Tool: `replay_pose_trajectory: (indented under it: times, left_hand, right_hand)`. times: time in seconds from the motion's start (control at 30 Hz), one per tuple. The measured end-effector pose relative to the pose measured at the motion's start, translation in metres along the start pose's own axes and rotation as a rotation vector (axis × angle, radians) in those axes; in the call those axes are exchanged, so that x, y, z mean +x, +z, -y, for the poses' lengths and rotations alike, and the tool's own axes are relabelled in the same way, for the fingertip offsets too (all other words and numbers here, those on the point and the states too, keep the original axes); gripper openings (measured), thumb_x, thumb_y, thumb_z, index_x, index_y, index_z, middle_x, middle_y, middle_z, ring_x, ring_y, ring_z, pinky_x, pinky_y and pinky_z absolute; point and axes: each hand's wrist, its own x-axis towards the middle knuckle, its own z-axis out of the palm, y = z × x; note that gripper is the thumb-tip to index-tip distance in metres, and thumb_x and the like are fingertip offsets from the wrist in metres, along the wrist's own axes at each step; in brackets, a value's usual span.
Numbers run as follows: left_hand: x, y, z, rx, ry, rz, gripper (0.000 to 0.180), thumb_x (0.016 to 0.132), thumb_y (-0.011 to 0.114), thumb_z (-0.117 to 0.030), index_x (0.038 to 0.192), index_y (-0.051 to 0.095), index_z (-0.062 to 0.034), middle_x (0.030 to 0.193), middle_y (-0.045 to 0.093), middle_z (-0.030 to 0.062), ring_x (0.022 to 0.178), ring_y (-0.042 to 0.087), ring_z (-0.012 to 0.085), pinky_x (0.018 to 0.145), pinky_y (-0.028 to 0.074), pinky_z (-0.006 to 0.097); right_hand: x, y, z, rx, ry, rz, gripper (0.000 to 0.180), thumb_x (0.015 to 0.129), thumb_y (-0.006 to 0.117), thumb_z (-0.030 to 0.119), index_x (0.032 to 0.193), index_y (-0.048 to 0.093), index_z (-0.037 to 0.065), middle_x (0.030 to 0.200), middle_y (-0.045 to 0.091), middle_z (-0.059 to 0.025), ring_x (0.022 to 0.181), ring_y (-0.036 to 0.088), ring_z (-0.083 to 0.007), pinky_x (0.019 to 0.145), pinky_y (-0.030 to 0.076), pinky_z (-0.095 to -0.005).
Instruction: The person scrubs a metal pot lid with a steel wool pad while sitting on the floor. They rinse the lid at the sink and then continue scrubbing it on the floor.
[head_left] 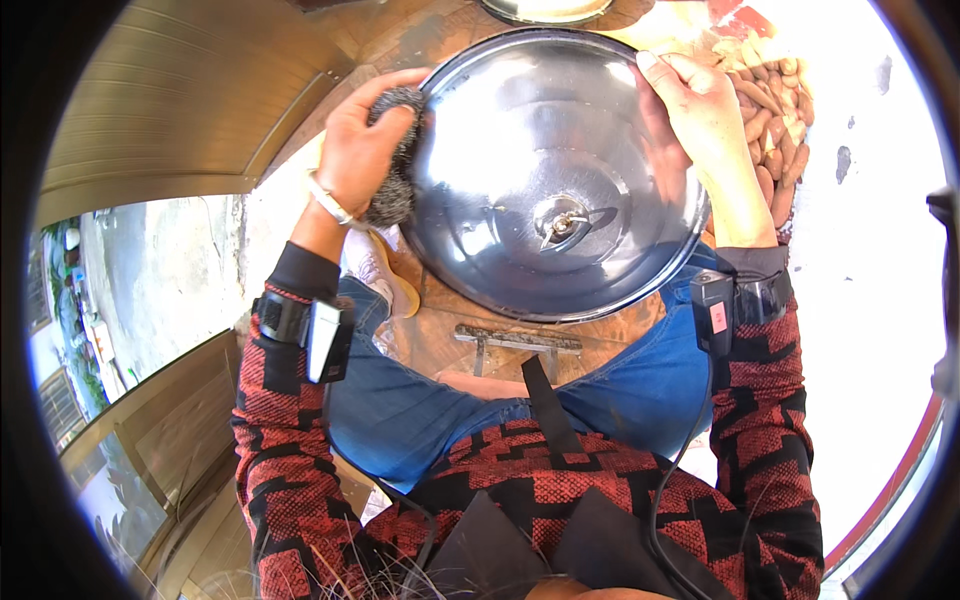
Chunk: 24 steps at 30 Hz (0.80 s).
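A large round metal lid [500,150] is tilted up above my knees, its shiny face toward me. At its middle is a small metal fitting [562,222]. With its thumb over a grey steel wool scourer [397,200], my left hand [358,150] presses the scourer to the lid's left rim. The fingertips of that hand reach behind the rim and are partly hidden. On the upper right rim, my right hand [705,115] grips the lid, thumb in front and the other fingers partly out of sight.
Beyond my right hand lies a heap of reddish-brown sweet potatoes [775,125]. Another round metal piece [548,10] shows at the top edge. A ribbed brown panel [190,100] stands to the left. Below the lid are a worn bar [517,340] and my shoe [397,275].
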Motion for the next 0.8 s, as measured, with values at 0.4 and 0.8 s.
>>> replay_pose_trajectory:
  times: [0.4, 0.8]
  left_hand:
    - [0.023, 0.023, 0.015, 0.652, 0.275, -0.112, 0.031, 0.087, 0.072, -0.034, 0.099, 0.075, -0.0058, 0.094, 0.070, 0.0091, 0.087, 0.066, 0.0244, 0.082, 0.051, 0.034]
    - [0.017, 0.010, 0.004, 1.007, 0.617, 0.158, 0.019, 0.091, 0.065, -0.026, 0.096, 0.071, -0.0097, 0.083, 0.069, 0.0097, 0.075, 0.064, 0.0326, 0.068, 0.053, 0.037]
  right_hand:
    - [-0.017, 0.035, 0.029, -0.491, -0.229, -0.049, 0.026, 0.094, 0.061, 0.037, 0.093, 0.074, 0.014, 0.072, 0.068, -0.0089, 0.071, 0.068, -0.0299, 0.067, 0.051, -0.0384]
    - [-0.028, 0.040, 0.034, -0.713, -0.482, -0.039, 0.020, 0.093, 0.065, 0.033, 0.100, 0.074, 0.017, 0.074, 0.068, -0.0062, 0.071, 0.068, -0.0254, 0.065, 0.051, -0.0330]
